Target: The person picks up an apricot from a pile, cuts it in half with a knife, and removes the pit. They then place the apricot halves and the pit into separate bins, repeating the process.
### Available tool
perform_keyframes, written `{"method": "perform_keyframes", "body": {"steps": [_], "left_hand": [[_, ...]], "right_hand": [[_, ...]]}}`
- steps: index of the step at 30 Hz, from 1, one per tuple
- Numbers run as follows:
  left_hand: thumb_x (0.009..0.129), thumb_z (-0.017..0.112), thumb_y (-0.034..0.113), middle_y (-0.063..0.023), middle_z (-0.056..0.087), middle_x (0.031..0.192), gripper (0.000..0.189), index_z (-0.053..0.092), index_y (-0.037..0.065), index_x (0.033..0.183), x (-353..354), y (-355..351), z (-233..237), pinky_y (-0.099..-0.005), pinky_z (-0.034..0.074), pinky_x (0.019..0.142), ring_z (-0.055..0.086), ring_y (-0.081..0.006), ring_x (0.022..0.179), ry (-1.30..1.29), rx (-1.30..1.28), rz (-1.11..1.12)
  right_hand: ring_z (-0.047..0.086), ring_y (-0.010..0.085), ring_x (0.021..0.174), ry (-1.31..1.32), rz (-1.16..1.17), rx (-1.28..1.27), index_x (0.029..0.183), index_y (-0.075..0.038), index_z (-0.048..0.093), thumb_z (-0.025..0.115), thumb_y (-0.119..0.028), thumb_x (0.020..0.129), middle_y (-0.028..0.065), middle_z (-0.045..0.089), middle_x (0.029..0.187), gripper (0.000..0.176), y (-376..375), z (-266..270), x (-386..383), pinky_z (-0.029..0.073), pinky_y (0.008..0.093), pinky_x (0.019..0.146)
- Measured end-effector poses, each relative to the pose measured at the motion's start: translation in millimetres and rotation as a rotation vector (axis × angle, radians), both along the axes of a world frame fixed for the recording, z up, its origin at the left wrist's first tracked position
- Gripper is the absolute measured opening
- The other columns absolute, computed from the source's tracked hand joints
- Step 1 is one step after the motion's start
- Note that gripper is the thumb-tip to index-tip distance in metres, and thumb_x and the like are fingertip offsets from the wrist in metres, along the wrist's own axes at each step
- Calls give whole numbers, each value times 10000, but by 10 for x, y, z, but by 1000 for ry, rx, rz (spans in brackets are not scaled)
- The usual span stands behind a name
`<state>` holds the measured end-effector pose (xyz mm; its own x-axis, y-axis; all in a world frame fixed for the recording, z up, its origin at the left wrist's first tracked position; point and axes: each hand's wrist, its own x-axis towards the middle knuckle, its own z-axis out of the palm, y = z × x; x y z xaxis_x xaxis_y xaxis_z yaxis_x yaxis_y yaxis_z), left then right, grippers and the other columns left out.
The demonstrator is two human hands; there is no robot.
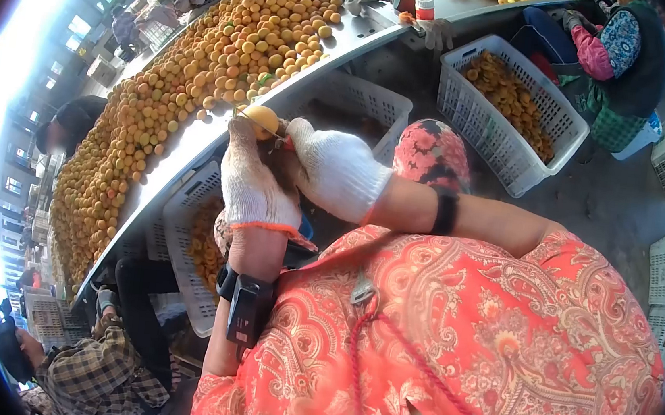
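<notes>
My left hand point(253, 179), in a white knitted glove with an orange cuff, is closed around a yellow-orange apricot point(261, 122) at its fingertips. Against the fruit lies the thin metal edge of a small knife point(274, 134), a bit of red showing near its grip. My right hand point(338, 169), gloved the same way, is closed on that knife, most of which the fingers hide. Both hands meet just off the edge of a metal table point(179, 161), where a large heap of whole apricots point(227, 51) is spread.
Below the table stand a white crate point(204, 307) holding apricot pieces and another white crate point(384, 99). To the right, a crate point(507, 165) holds halved fruit. Co-workers sit at the lower left point(101, 369) and upper right point(631, 61). A red-lidded jar point(425, 8) stands on the table.
</notes>
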<state>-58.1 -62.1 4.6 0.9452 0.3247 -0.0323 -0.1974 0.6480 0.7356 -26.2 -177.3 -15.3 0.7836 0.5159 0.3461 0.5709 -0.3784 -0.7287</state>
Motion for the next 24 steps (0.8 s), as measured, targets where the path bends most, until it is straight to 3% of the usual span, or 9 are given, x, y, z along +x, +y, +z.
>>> {"method": "perform_keyframes", "body": {"steps": [4,8,11,14,17,21,22,23,24], "left_hand": [[1004,565,390,-59,612,940,328,587,68,1061,-16,95,-53,-341,500,818,587,-197,883,-59,142,-45],[1006,543,274,-36,612,875,209,593,74,974,75,244,-78,-261,495,685,589,-142,767,18,356,183],[1031,510,290,-77,655,930,295,601,14,1079,46,259,-68,-264,509,669,613,-130,760,-134,482,93],[1039,489,231,-60,661,968,279,573,17,1198,-56,-123,84,-235,491,615,611,-111,741,-78,539,-100],[1033,481,182,-43,655,991,298,552,28,1277,-41,-108,24,-219,475,609,589,-95,725,-97,611,-100],[1013,523,159,-32,647,1027,303,556,59,1297,-7,-110,-62,-213,467,611,575,-89,721,-111,419,-106],[1010,543,170,-25,633,1011,305,559,63,1296,28,-133,-84,-223,465,619,572,-92,750,-51,385,-33],[1020,539,223,-41,641,941,263,572,64,1226,-7,-59,-77,-261,457,567,599,-126,714,-45,477,-77],[1024,538,274,-30,632,872,236,601,77,1136,-33,-8,-44,-264,452,563,584,-128,665,25,558,-106]], "right_hand": [[662,414,730,-18,15,39,1066,0,529,574,-236,932,235,662,794,275,-6,-18,-4,522,486,621],[640,443,758,5,69,197,933,2,581,599,-280,930,251,652,794,282,-191,208,-4,493,515,656],[623,443,731,-65,-99,391,929,-37,553,612,-275,952,232,611,735,246,-283,403,52,474,476,613],[627,441,748,-109,-137,367,957,-41,564,596,-323,957,230,621,761,283,-217,366,219,482,482,636],[637,434,768,-41,-130,324,995,-44,576,585,-352,956,226,637,791,310,-213,382,190,491,485,660],[687,229,751,-51,-32,385,1041,-22,626,603,-279,944,162,670,798,277,-224,313,266,529,394,654],[696,247,746,85,6,425,1017,0,629,592,-262,937,175,673,793,276,-208,302,285,534,390,664],[706,264,742,220,58,455,992,21,632,581,-244,929,188,676,788,277,-193,316,288,538,386,675],[671,167,744,208,14,376,980,28,638,592,-213,929,133,672,775,251,-198,424,236,528,342,655]]}}
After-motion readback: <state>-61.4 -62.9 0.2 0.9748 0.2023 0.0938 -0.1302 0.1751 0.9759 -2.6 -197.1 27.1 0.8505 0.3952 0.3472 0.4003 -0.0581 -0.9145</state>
